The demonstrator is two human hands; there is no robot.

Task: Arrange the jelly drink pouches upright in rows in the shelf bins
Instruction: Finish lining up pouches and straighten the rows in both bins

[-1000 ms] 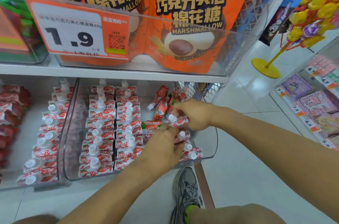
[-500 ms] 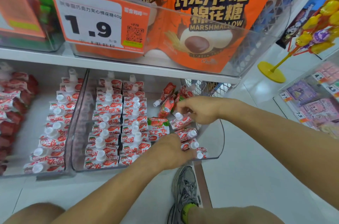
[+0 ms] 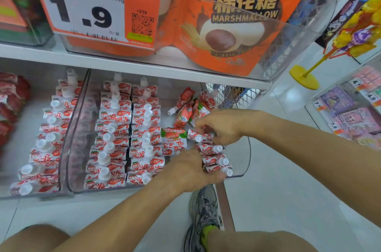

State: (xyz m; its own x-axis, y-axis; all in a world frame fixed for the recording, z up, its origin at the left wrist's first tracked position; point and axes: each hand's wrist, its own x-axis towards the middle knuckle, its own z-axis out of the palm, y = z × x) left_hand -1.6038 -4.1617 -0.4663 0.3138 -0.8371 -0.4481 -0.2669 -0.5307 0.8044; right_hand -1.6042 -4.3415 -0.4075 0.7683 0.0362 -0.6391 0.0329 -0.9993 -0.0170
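I see the right hand (image 3: 223,126) with fingers (image 3: 203,127) curled, pinching one jelly pouch (image 3: 201,137) by its cap end. The left hand (image 3: 192,170) has fingers curled over pouches in the clear bin (image 3: 246,154); its grip I cannot tell. Left of both sets of fingers stand two neat pouch rows (image 3: 127,134); beyond the right fingers lies a loose heap (image 3: 188,109). White shelf (image 3: 123,64) above, pale tiled floor (image 3: 278,190) below.

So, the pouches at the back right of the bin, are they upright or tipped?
Tipped. The loose pouches lie in a heap, spouts pointing sideways, unlike the upright rows beside them.
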